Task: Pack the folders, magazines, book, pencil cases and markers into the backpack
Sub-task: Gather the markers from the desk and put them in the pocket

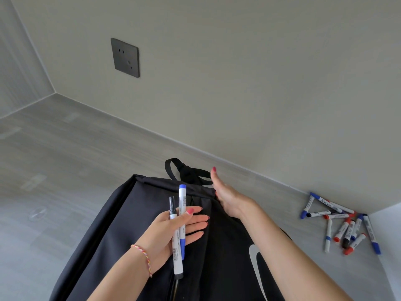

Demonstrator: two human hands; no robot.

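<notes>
A black backpack [121, 231] with a white logo lies on the grey table, its carry loop toward the wall. My left hand [173, 231] hovers over its middle, thumb pinning two white markers [179, 231], one blue-capped and one black-capped, against the palm. My right hand [225, 196] rests near the backpack's top edge beside the loop, fingers mostly hidden, seemingly on the fabric. A pile of several blue, red and black markers [345, 224] lies on the table at the right by the wall.
The grey table [54, 159] meets a beige wall along the back. A dark wall socket [125, 58] is mounted up on the wall. A white panel closes off the far right corner behind the marker pile.
</notes>
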